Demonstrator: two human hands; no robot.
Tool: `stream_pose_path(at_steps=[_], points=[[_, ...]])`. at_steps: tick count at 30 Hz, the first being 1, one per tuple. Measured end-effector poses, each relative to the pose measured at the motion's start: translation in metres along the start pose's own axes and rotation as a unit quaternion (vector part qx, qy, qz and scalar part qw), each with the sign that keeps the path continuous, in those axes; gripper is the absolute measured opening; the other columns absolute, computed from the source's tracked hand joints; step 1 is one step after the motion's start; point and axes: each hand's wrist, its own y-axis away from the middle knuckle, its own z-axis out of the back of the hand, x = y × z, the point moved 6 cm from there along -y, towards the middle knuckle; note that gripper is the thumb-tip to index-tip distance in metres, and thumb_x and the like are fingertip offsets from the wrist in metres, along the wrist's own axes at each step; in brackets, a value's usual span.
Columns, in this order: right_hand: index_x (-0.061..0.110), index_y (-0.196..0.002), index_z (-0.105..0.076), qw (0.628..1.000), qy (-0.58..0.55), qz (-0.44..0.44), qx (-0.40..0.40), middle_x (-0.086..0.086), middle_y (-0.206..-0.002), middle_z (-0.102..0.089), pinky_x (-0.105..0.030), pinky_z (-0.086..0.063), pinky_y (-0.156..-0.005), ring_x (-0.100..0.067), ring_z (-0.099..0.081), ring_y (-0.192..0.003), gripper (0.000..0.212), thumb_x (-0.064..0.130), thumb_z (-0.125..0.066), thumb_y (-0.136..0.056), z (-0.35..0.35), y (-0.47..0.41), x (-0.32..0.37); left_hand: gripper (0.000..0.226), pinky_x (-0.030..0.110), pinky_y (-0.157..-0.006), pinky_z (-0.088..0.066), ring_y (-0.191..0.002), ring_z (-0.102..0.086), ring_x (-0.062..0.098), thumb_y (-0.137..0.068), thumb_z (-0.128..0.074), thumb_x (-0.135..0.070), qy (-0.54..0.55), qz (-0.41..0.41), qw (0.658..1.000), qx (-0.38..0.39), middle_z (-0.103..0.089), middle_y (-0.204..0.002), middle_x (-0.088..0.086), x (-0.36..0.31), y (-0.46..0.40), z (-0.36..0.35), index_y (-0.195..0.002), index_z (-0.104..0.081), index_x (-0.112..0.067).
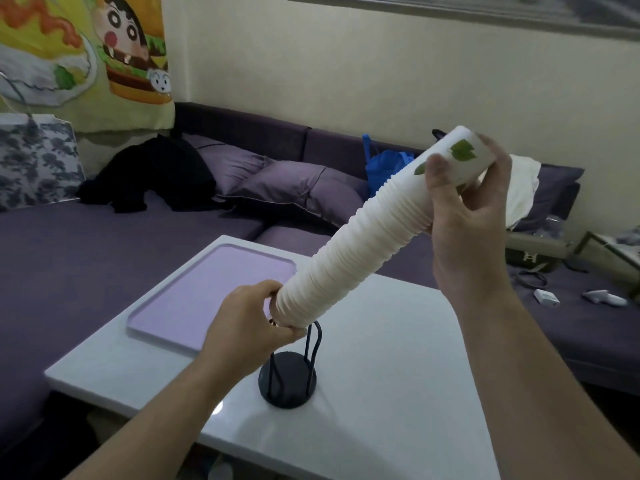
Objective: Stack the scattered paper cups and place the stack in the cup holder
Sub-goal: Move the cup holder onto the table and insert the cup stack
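head view. stacking looks done: one long stack of paper cups [360,244], no loose cups seen on the white table [398,393]. what is left, as i judge it, is seating the stack in the cup holder [287,375]; not yet done.

stack is held in the air over the table, tilted, low end toward the person's left, high end up and to the right. left hand [247,327] has its fingers curled round the open, wide end, which sits just above the holder's wire loops; touching them or not, cannot tell. right hand [464,209] grips the upper end, thumb across the front of the top cup, fingers wrapped behind.

look of the stack: white, closely ribbed with nested rims, slightly bowed along its length. top cup shows a green leaf print. many cups, exact count not readable.

holder: black round base, thin upright wire loops, standing on the table near its middle, empty. a lilac tray [207,292] lies flat beside it, farther back. a purple sofa [104,237] is behind the table.
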Motion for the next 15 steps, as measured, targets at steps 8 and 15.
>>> stream_pose_path(at_steps=[8,15], points=[[0.025,-0.14,-0.051,0.994,0.073,-0.008,0.085,0.001,-0.119,-0.069,-0.034,-0.061,-0.094,-0.009,-0.071,-0.104,0.051,0.024,-0.078,-0.098,-0.038,0.012,-0.014,0.065,0.025,-0.078,-0.052,-0.107,-0.054,0.003,-0.066,-0.091,-0.05,-0.01,0.012,0.999,0.045,-0.066,-0.108,-0.02,0.02,0.009,-0.031,-0.123,-0.061,-0.038],[0.024,-0.14,-0.05,0.984,0.105,-0.026,0.144,0.014,-0.108,-0.067,-0.024,-0.058,-0.088,-0.002,-0.069,-0.095,0.052,0.023,-0.078,-0.097,-0.061,0.025,-0.041,0.055,0.036,-0.076,-0.058,-0.096,-0.058,0.005,-0.064,-0.082,-0.052,-0.025,-0.022,0.993,0.109,-0.061,-0.104,-0.021,0.033,0.013,-0.049,-0.11,-0.055,-0.042]])
